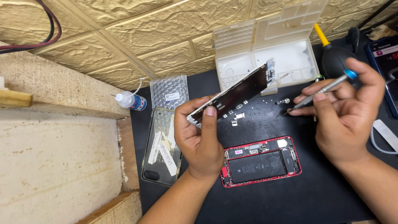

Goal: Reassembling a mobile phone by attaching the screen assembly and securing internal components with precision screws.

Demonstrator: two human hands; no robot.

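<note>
My left hand holds a detached phone screen panel by its lower end, tilted up toward the right with its dark back showing. My right hand grips a thin screwdriver with a blue cap, its tip pointing left and down near a small metal part on the black mat. Below both hands lies an opened red phone body, battery and board exposed. Several small metal brackets lie on the mat under the panel.
A white plastic parts box stands open at the back. A small glue bottle, a bubble-wrap pouch and a clear phone case with paper strips lie left. A black dust blower and another phone sit at the right.
</note>
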